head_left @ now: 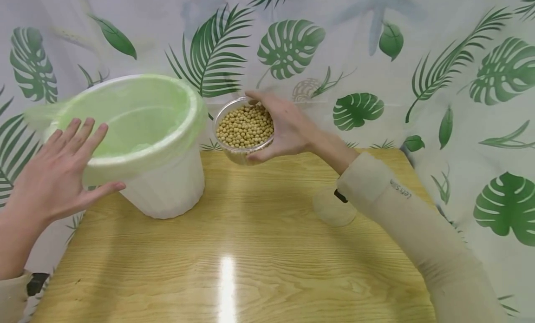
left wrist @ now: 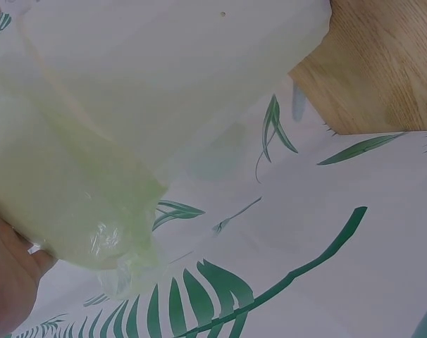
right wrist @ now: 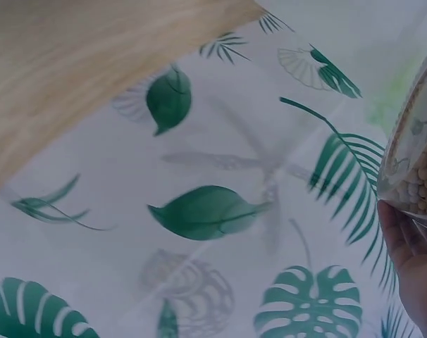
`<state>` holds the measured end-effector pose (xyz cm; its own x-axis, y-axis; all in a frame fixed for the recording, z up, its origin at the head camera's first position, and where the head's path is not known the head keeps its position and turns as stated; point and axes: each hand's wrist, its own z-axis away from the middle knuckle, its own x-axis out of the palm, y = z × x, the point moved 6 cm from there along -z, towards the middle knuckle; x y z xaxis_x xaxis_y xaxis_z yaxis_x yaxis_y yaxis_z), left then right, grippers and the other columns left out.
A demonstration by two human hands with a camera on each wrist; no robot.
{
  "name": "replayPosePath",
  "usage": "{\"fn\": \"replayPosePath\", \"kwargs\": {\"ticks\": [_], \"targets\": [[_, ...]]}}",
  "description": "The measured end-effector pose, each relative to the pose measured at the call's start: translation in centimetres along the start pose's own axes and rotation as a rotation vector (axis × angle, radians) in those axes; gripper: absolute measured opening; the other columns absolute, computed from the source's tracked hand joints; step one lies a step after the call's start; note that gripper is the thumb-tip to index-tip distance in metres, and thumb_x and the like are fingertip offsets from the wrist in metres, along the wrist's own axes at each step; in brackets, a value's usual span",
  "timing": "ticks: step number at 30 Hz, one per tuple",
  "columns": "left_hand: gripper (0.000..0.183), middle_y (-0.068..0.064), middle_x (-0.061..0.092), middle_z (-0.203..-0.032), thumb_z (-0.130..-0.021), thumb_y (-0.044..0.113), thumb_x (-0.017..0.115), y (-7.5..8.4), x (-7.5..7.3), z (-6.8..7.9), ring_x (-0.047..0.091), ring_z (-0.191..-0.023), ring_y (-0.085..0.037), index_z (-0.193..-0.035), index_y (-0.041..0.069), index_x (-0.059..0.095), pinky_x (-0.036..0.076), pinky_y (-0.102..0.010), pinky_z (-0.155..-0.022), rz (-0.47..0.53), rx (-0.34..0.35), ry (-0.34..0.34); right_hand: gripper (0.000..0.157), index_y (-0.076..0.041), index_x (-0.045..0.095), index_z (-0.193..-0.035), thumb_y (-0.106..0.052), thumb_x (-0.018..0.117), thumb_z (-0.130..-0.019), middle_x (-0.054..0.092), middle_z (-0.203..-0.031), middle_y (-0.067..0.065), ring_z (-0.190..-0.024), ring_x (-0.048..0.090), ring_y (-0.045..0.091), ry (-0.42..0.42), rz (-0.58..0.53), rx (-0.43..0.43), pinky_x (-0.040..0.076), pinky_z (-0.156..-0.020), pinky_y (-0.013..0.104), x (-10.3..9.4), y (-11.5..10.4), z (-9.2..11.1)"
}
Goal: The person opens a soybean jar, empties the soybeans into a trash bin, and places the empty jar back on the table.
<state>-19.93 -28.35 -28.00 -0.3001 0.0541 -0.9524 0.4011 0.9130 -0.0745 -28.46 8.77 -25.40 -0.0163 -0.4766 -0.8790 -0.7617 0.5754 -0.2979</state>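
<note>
A glossy wood-grain table (head_left: 259,248) bears a white plastic bin (head_left: 167,188) with thin green film liner (head_left: 138,114); the tub (head_left: 244,148) is clear plastic.

A: Any writing to read here?

B: Only one bit: small dark lettering on the beige right sleeve (head_left: 401,193), near the cuff, at about four o'clock from the right hand (head_left: 288,128). It is too small and tilted to make out for certain.

A: Anything on the clear cup of beans (head_left: 244,128) or the white bucket (head_left: 167,183)?

B: No label or number shows on either.
</note>
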Motion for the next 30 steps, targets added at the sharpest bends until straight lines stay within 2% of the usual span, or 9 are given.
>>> {"fn": "replayPosePath", "kwargs": {"ticks": [9, 20, 27, 30], "targets": [[0.108, -0.011, 0.005, -0.165, -0.079, 0.069, 0.060, 0.4, 0.0, -0.4, 0.003, -0.154, -0.032, -0.158, 0.017, 0.008, 0.003, -0.046, -0.127, -0.018, 0.023, -0.011, 0.118, -0.012, 0.027, -0.151, -0.063, 0.081, -0.058, 0.051, -0.139, 0.009, -0.120, 0.055, 0.020, 0.003, 0.042, 0.014, 0.048, -0.104, 0.037, -2.4, -1.1, -3.1], [0.108, -0.009, 0.006, -0.165, -0.078, 0.070, 0.061, 0.0, 0.0, 0.0, 0.004, -0.153, -0.034, -0.158, 0.018, 0.011, 0.002, -0.048, -0.126, -0.010, 0.001, -0.004, 0.121, -0.012, 0.026, -0.152, -0.072, 0.075, -0.059, 0.050, -0.140, 0.005, -0.124, 0.053, 0.016, -0.044, 0.142, 0.053, 0.044, -0.107, 0.032, -3.3, -2.7, -7.3], [0.108, -0.010, 0.007, -0.164, -0.077, 0.070, 0.062, 0.1, -0.1, 0.0, 0.004, -0.153, -0.033, -0.157, 0.018, 0.012, 0.004, -0.050, -0.126, -0.001, -0.003, 0.004, 0.125, -0.017, 0.018, -0.155, -0.079, 0.067, -0.059, 0.042, -0.150, 0.001, -0.133, 0.046, 0.015, -0.112, 0.247, 0.093, 0.040, -0.113, 0.033, -3.6, -4.3, -10.1], [0.107, -0.010, 0.007, -0.165, -0.077, 0.070, 0.062, 0.2, -0.1, 0.0, 0.004, -0.154, -0.032, -0.157, 0.018, 0.013, 0.004, -0.049, -0.126, 0.003, -0.004, 0.007, 0.125, -0.017, 0.015, -0.156, -0.081, 0.065, -0.060, 0.038, -0.153, 0.000, -0.135, 0.044, 0.013, -0.147, 0.289, 0.106, 0.041, -0.112, 0.033, -3.4, -5.0, -11.1]]}}
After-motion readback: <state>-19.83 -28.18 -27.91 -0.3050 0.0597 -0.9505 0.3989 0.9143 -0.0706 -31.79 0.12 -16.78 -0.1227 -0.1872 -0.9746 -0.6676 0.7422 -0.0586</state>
